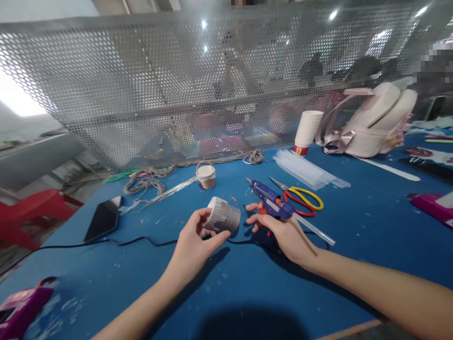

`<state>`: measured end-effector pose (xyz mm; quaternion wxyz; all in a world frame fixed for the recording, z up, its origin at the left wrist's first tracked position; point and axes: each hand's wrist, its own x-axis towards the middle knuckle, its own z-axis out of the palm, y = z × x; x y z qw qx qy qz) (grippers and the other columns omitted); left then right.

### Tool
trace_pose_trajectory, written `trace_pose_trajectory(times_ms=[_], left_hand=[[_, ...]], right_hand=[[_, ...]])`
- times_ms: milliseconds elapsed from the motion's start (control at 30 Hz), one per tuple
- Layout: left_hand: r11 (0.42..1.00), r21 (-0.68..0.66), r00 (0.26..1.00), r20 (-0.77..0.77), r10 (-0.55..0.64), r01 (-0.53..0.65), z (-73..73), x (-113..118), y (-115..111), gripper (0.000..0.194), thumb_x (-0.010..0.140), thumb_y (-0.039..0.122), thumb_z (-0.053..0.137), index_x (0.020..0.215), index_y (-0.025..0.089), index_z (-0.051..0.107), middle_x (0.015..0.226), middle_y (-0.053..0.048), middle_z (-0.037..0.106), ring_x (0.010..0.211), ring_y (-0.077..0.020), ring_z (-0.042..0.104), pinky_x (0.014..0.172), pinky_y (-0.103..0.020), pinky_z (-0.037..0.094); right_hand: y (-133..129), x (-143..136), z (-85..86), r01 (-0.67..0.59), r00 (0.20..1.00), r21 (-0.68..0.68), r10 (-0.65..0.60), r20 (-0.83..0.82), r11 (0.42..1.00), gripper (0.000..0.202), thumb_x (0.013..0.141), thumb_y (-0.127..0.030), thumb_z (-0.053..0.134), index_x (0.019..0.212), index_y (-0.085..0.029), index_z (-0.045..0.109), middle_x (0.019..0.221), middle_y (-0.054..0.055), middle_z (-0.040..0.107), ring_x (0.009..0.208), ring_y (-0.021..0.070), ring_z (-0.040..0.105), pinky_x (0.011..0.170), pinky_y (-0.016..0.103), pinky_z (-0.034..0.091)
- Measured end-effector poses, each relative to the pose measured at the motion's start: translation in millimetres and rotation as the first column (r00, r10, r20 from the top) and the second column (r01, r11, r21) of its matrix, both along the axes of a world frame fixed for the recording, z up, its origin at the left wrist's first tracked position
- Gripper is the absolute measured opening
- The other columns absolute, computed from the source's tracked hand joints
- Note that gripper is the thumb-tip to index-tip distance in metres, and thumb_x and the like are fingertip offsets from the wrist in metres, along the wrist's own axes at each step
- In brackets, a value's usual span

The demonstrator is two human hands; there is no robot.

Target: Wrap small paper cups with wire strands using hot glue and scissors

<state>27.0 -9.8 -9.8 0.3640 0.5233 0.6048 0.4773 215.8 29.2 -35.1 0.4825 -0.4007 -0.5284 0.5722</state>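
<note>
My left hand holds a small cup wrapped in grey cord, tilted on its side, with thumb and fingers around it. To its right, my right hand is at a blue glue gun whose nozzle points up and left; a clear glue stick sticks out of its back. The fingers of that hand are partly spread near the orange trigger, and how firmly they grip is unclear. Scissors with red and yellow handles lie just behind the gun.
Behind stand a small basket-like cup, a stack of paper cups and a pale backpack. Grey cord, clear sticks, translucent strips and a phone lie around. A black cable crosses the blue table.
</note>
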Motion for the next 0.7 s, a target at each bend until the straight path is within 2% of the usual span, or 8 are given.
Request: trace_pose_trajectory(times_ms=[167, 300, 400, 533, 633, 700], left_hand=[[1.0, -0.03, 0.985, 0.171, 0.002, 0.003, 6.9, 1, 0, 0.033, 0.067, 0.025, 0.062, 0.098, 0.016, 0.064, 0.096, -0.007, 0.069, 0.08, -0.0195, 0.064, 0.074, -0.032, 0.052], [0.998, -0.031, 0.961, 0.272, 0.053, -0.047, 8.3, -1, 2, 0.031, 0.066, 0.023, 0.062, 0.095, 0.014, 0.065, 0.092, -0.006, 0.069, 0.071, -0.0165, 0.065, 0.072, -0.033, 0.055], [0.994, -0.031, 0.959, 0.262, 0.105, -0.101, 5.7, -5, 5, 0.031, 0.065, 0.025, 0.064, 0.094, 0.015, 0.062, 0.083, -0.001, 0.065, 0.062, -0.0128, 0.062, 0.062, -0.03, 0.056], [0.991, -0.015, 0.975, 0.175, 0.136, -0.135, 0.9, -14, 10, 0.034, 0.063, 0.029, 0.066, 0.093, 0.016, 0.06, 0.074, 0.002, 0.061, 0.061, -0.0128, 0.057, 0.051, -0.026, 0.053], [0.994, -0.001, 0.987, 0.112, 0.111, -0.112, -1.2, -19, 11, 0.032, 0.062, 0.026, 0.065, 0.092, 0.015, 0.06, 0.072, 0.002, 0.06, 0.056, -0.0115, 0.053, 0.046, -0.024, 0.049], [0.997, 0.006, 0.993, 0.092, 0.079, -0.08, -1.8, -21, 11, 0.031, 0.063, 0.025, 0.064, 0.093, 0.016, 0.06, 0.071, 0.002, 0.06, 0.055, -0.0112, 0.051, 0.045, -0.023, 0.048]], right_hand=[[1, -4, -4.3, -0.014, 0.998, -0.025, 0.013, -0.054, 1.0, 0.021, 0.077, -0.032, 0.059, 0.092, -0.017, 0.064, 0.092, 0.007, 0.069, 0.078, 0.0195, 0.066, 0.076, 0.037, 0.051], [1, -6, -4.8, -0.016, 1.0, -0.011, 0.016, -0.027, 1.0, 0.019, 0.075, -0.032, 0.062, 0.089, -0.017, 0.064, 0.091, 0.007, 0.069, 0.073, 0.0179, 0.064, 0.073, 0.035, 0.052], [-1, -4, -0.9, -0.029, 1.0, 0.011, 0.029, -0.005, 1.0, 0.019, 0.075, -0.03, 0.06, 0.088, -0.017, 0.062, 0.083, 0.004, 0.067, 0.065, 0.0148, 0.062, 0.067, 0.032, 0.052], [-7, 0, 2.8, -0.105, 0.993, 0.036, 0.103, 0.054, 0.994, 0.015, 0.076, -0.026, 0.056, 0.088, -0.017, 0.056, 0.073, -0.001, 0.061, 0.057, 0.0116, 0.058, 0.059, 0.026, 0.05], [-13, 3, 0.3, -0.194, 0.973, 0.133, 0.173, 0.152, 0.972, 0.013, 0.075, -0.019, 0.053, 0.088, -0.019, 0.052, 0.081, 0.0, 0.061, 0.054, 0.0094, 0.056, 0.055, 0.024, 0.047], [-16, 5, -2.4, -0.256, 0.942, 0.227, 0.19, 0.276, 0.94, 0.014, 0.074, -0.015, 0.052, 0.088, -0.02, 0.052, 0.082, 0.001, 0.062, 0.057, 0.0106, 0.057, 0.055, 0.023, 0.046]])
